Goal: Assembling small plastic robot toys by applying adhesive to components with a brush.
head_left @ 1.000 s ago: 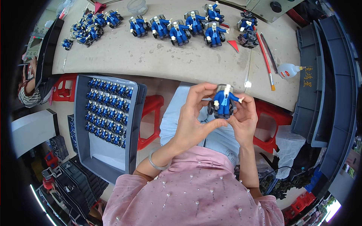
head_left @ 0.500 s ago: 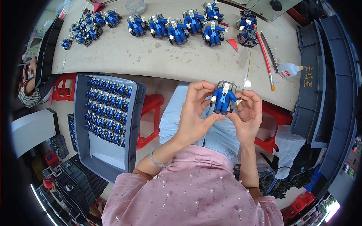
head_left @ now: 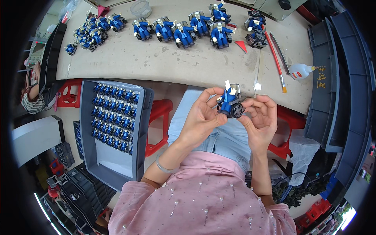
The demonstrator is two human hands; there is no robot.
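Both hands hold one small toy (head_left: 231,102) in front of me, below the table edge: a blue seated figure with a white head on a grey wheeled base, black wheel facing me. My left hand (head_left: 203,117) grips it from the left, thumb and fingers around the figure. My right hand (head_left: 260,117) holds its right side near the wheel. On the tabletop (head_left: 168,58) stands a row of matching finished toys (head_left: 184,29).
A grey tray (head_left: 141,129) with rows of blue figures sits at my left over red stools (head_left: 160,113). Another cluster of toys (head_left: 92,29), a glue bottle (head_left: 301,71), a red-handled brush (head_left: 276,62) and dark stacked trays (head_left: 340,78) lie around. Another person (head_left: 33,88) sits far left.
The toy has been lifted slightly toward the table edge and turned in my hands, so a black wheel now faces me instead of the figure's front.
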